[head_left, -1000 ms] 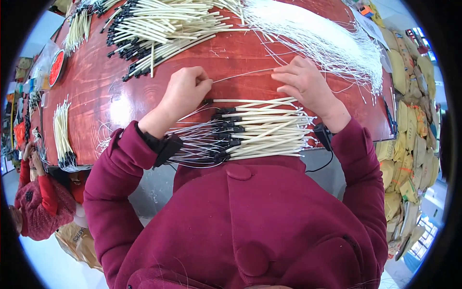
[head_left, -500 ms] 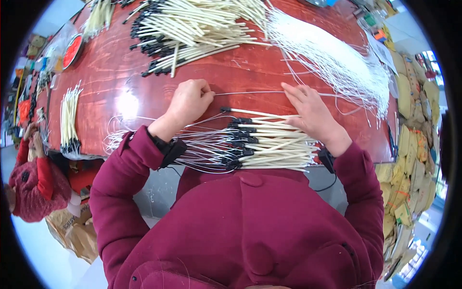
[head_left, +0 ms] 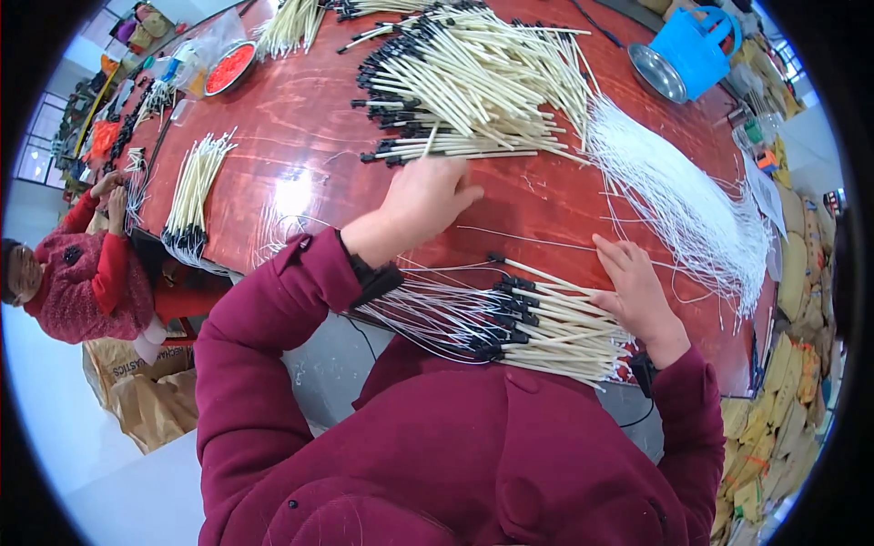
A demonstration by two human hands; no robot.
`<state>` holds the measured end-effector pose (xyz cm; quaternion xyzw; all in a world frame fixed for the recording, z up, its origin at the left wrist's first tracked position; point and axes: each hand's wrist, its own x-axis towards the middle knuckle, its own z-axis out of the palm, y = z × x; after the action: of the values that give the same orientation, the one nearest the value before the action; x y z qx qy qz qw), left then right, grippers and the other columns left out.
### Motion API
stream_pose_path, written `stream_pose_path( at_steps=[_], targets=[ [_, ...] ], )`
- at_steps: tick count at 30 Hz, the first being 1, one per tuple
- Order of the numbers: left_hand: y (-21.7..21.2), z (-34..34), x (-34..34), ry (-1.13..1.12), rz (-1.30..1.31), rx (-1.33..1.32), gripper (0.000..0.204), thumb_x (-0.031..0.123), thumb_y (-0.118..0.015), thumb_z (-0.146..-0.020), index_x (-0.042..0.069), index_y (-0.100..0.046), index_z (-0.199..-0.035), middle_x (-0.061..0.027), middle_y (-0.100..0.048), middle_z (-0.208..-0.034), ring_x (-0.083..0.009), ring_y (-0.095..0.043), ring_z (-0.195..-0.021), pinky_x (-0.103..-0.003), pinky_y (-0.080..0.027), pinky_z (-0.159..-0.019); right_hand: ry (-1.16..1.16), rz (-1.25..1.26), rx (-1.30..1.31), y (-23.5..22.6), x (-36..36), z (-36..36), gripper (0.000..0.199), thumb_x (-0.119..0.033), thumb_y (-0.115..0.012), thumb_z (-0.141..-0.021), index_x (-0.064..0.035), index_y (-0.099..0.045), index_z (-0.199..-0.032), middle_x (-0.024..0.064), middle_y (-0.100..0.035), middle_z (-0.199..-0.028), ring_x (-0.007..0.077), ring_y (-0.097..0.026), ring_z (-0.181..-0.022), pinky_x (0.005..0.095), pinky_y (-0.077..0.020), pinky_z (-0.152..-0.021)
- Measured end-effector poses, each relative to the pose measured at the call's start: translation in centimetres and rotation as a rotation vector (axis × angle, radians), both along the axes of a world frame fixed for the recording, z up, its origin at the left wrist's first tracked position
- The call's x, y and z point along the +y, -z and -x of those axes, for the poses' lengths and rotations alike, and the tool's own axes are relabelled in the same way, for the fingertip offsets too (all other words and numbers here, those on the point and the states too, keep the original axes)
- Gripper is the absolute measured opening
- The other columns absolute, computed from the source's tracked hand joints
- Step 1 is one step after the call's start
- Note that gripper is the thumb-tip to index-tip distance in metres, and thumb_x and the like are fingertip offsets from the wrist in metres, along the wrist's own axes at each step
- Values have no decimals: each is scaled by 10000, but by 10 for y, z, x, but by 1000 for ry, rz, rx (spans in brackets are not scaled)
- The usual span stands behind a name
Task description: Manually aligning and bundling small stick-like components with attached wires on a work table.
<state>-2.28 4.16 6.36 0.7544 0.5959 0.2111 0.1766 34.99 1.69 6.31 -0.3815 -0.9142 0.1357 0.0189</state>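
One left hand (head_left: pixel 424 202), one right hand (head_left: pixel 640 289), one co-worker (head_left: pixel 96 282) and one desk (head_left: pixel 296 118) show. The desk carries one large heap of cream rods (head_left: pixel 482 86), one nearer batch (head_left: pixel 569 348), one left bundle (head_left: pixel 194 191) and one upper-left bundle (head_left: pixel 293 25), rods overlapped past counting; one sheaf of white wires (head_left: pixel 674 173), one separate wire (head_left: pixel 533 240), one blue container (head_left: pixel 694 59), one round metal dish (head_left: pixel 657 75) and one mound of red pieces (head_left: pixel 229 69).

Pretty much all maroon here: one thick, plain coat (head_left: pixel 437 419) with big round buttons (head_left: pixel 521 502) in the same colour down the front, plus a tiny black dot (head_left: pixel 293 503) on the left side. Long, roomy sleeves (head_left: pixel 244 373), same shade. Two chunky, boxy black wrist units (head_left: pixel 381 282), thin black cable (head_left: pixel 637 422) by the right one. Fingers (head_left: pixel 612 253) are bare.
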Motion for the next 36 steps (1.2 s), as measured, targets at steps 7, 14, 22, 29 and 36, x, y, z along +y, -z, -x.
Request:
stream_pose_path(
  at_steps=[7,14,22,29,36],
  targets=[
    [-28,-5,81,255,-645,313,148,139,-672,-838,99,-640,-978,-85,-624,-984,-300,-649,-1000,-406,-532,-793,-5,-21,4,-4,-5,12,881,-668,-476,-942,126,-560,-1313,173,-504,-1499,385,-476,-1255,479,-371,-1099],
    [-31,-10,106,325,-654,455,118,115,-640,-829,105,-636,-946,-67,-625,-983,-267,-643,-1014,-408,-480,-890,49,-9,10,-6,-8,14,818,-610,-537,-922,117,-575,-1295,169,-509,-1495,376,-483,-1245,472,-375,-1097],
    [-36,-6,115,368,-726,521,131,118,-617,-849,105,-591,-977,-41,-629,-978,-229,-648,-1002,-392,-467,-898,75,19,38,-7,-12,14,719,-486,-638,-880,113,-587,-1274,172,-518,-1486,376,-492,-1242,462,-385,-1090],
    [-46,-14,91,420,-862,349,115,128,-599,-878,112,-558,-984,-49,-629,-937,-250,-649,-954,-378,-470,-872,84,44,66,17,-21,6,687,-456,-656,-886,113,-583,-1264,180,-520,-1482,392,-497,-1248,469,-390,-1089],
    [2,19,3,249,-307,-155,123,109,-658,-900,46,-664,-1005,-153,-624,-910,-406,-634,-855,-470,-517,-738,5,-99,74,29,-3,-5,667,-440,-660,-910,110,-565,-1277,181,-513,-1488,399,-497,-1258,472,-378,-1108]
  ],
)
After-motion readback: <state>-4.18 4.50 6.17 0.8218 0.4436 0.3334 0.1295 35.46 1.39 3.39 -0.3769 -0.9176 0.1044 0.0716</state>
